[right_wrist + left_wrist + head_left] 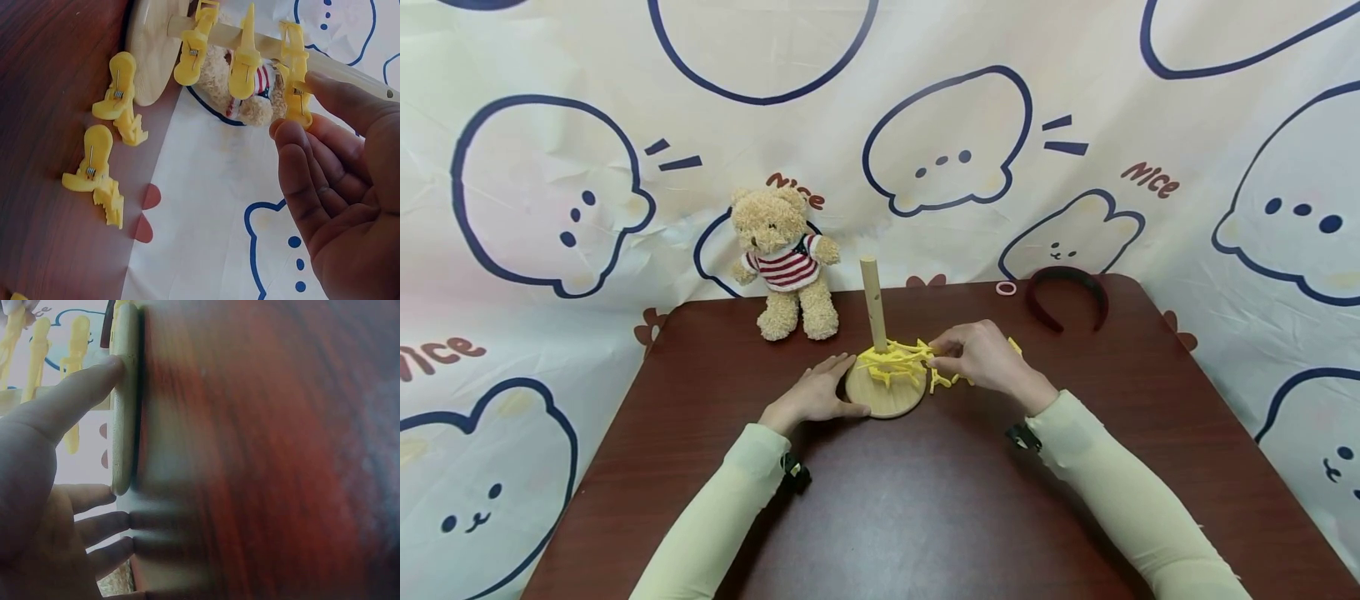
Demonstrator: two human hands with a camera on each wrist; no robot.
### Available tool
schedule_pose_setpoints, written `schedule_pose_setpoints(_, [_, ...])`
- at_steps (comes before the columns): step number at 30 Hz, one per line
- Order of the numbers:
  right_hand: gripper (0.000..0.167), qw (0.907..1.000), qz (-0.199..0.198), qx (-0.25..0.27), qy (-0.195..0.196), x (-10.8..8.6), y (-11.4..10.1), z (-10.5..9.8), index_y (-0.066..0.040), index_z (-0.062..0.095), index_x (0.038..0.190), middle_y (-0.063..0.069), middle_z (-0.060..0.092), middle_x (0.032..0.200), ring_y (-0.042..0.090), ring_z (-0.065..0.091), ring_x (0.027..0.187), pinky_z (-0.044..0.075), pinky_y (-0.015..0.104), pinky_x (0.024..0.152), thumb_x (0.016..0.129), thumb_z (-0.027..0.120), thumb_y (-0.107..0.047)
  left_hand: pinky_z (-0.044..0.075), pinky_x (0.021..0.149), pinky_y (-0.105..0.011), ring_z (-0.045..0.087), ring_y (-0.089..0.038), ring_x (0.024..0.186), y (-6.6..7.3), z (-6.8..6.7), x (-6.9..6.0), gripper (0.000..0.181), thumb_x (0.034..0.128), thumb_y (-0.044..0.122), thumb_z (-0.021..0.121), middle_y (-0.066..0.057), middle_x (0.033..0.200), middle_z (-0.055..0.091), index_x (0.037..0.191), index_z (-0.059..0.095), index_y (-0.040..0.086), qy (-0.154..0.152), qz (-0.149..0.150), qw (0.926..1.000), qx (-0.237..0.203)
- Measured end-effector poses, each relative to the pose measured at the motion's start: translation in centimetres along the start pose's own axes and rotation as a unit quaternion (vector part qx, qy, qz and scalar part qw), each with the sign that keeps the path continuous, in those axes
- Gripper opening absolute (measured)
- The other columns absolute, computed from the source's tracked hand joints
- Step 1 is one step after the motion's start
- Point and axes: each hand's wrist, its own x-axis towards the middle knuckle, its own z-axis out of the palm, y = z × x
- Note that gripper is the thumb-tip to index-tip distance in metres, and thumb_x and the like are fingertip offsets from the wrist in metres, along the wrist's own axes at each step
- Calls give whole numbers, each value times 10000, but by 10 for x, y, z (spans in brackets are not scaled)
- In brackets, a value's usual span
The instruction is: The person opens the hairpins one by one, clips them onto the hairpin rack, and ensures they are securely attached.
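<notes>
Head view | right hand (pixel 985 360) pinching yellow plastic clip (pixel 297 103) | left hand (pixel 815 393) spread, touching round wooden base (pixel 886 405)

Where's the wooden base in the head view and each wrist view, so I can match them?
Head: base, just below centre.
Left wrist: base, edge-on, upper left.
Right wrist: base, at the top, left of centre.
Shared landmark: yellow clips, seen in all three.

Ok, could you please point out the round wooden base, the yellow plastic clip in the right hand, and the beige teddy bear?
Round wooden base (pixel 887 403): head view, front of its top.
Yellow plastic clip, the pinched one (pixel 295 79): right wrist view, body near its spring.
Beige teddy bear (pixel 786 268): head view, its striped chest.
</notes>
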Motion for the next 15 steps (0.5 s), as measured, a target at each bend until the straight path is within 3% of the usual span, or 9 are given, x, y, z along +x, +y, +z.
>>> schedule_pose_setpoints(15, [246,10000,-29,10,23,7,-5,10,-127,800,1039,-9,775,874,61,651,700,525,240,615,849,809,-283,158,1206,-646,167,-331,1553,0,1,0,1070,800,632,735,-116,1676,193,1608,217,158,61,49,10000,0])
